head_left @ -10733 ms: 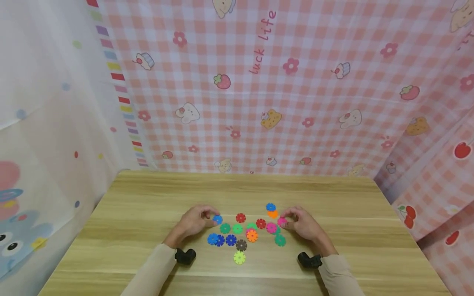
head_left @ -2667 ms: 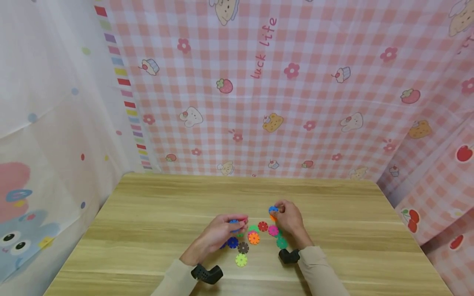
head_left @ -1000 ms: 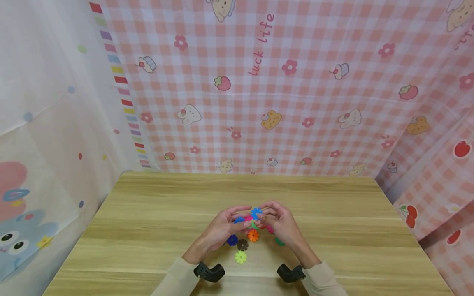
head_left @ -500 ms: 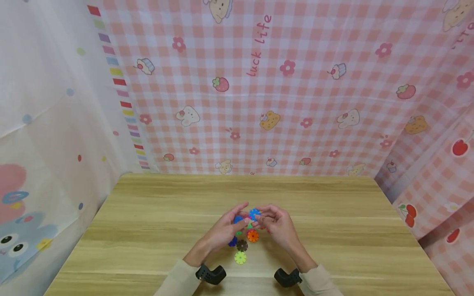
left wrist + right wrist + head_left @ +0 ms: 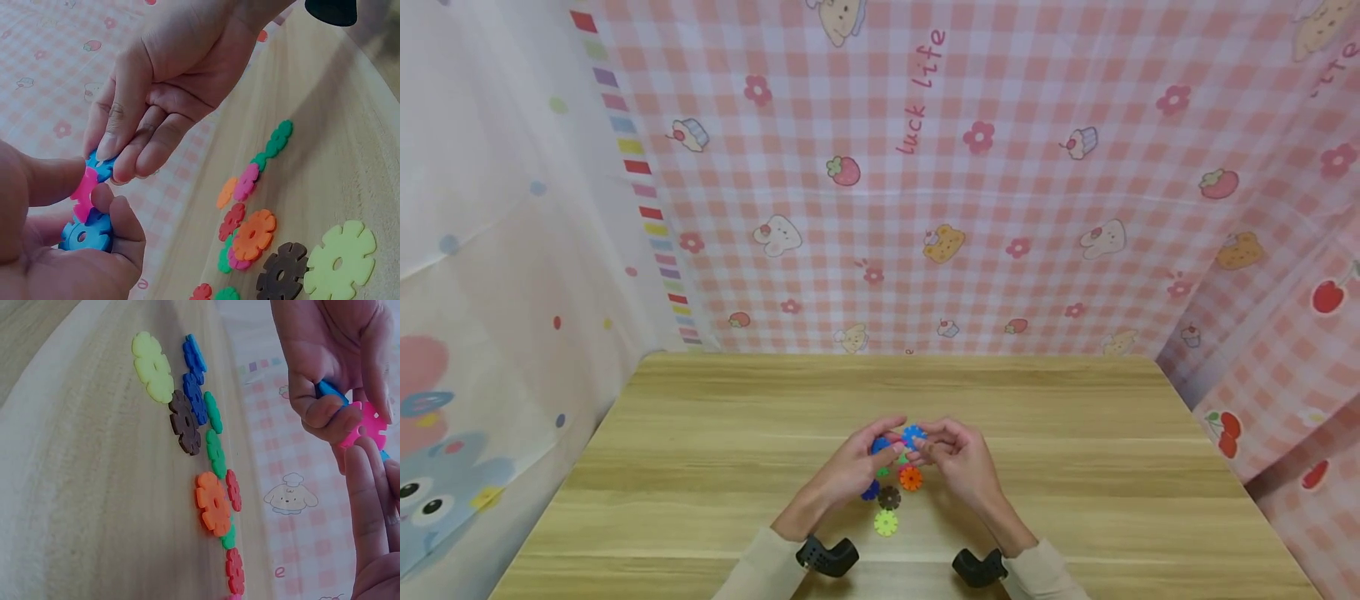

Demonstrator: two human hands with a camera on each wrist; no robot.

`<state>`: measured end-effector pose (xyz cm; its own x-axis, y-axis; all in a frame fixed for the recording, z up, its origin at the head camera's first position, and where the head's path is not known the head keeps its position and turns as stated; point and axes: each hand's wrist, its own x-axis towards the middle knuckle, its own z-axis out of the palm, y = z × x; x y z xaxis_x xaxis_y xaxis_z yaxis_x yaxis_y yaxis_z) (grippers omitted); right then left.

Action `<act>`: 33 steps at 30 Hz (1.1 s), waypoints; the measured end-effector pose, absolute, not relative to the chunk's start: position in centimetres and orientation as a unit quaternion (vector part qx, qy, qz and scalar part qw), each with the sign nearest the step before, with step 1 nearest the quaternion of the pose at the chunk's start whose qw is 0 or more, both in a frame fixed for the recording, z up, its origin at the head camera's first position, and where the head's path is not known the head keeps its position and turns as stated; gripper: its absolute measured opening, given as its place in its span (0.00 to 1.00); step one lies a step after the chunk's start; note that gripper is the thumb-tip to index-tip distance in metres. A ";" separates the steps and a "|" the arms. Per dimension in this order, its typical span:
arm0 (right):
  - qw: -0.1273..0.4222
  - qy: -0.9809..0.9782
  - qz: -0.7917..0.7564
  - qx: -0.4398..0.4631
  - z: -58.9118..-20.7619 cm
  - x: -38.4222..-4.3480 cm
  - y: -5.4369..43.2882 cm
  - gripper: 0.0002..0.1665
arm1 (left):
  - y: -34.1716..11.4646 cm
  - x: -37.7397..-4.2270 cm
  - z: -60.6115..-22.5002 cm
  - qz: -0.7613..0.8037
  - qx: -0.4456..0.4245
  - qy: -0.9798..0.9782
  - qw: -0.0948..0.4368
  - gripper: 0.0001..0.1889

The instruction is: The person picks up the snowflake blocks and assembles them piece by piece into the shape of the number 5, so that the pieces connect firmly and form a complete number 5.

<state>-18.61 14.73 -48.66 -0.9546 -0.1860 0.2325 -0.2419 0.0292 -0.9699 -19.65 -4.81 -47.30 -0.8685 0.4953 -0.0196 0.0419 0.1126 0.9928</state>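
Left hand (image 5: 850,471), head view: fingers partly curled, thumb folded in, with the left blue disc (image 5: 880,446) showing between them.
Right hand (image 5: 961,462), head view: thumb and fingers nearly closed, pinching the right blue disc (image 5: 913,434) just beside the left fingertips.
Table (image 5: 700,467), head view: nearer the wearer than the fingertips lie an orange disc (image 5: 911,478), a brown disc (image 5: 889,498) and a yellow-green disc (image 5: 886,523).
Pink disc (image 5: 83,195), left wrist view: held by the left thumb and fingers, between the two blue discs; the right thumb presses the right blue disc against its upper edge.
Notches, right wrist view: the pink disc shows its notched face amid the fingertips; how deeply any notch is seated, I cannot tell.
Good joining: probably, grip the pink disc firmly near the joint, cross the discs edge to edge, line notch with notch, and push straight, since twisting could bend them.
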 end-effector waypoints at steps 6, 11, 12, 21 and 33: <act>0.019 -0.706 0.691 0.156 -48.9 -18.7 14.7 0.12 | -4.7 -19.6 -47.5 0.641 0.184 0.723 0.178 0.24; 0.016 -0.697 0.701 0.151 -48.9 -18.7 14.5 0.11 | -4.7 -19.6 -47.5 0.641 0.180 0.724 0.180 0.24; 0.015 -0.696 0.702 0.148 -48.9 -18.7 14.5 0.11 | -4.7 -19.6 -47.5 0.641 0.179 0.724 0.180 0.24; 0.010 -0.693 0.706 0.144 -49.0 -18.8 14.3 0.13 | -4.8 -19.6 -47.4 0.635 0.188 0.731 0.166 0.20; 0.023 -0.706 0.693 0.144 -49.2 -18.9 14.5 0.14 | -4.6 -19.6 -47.7 0.641 0.166 0.733 0.153 0.17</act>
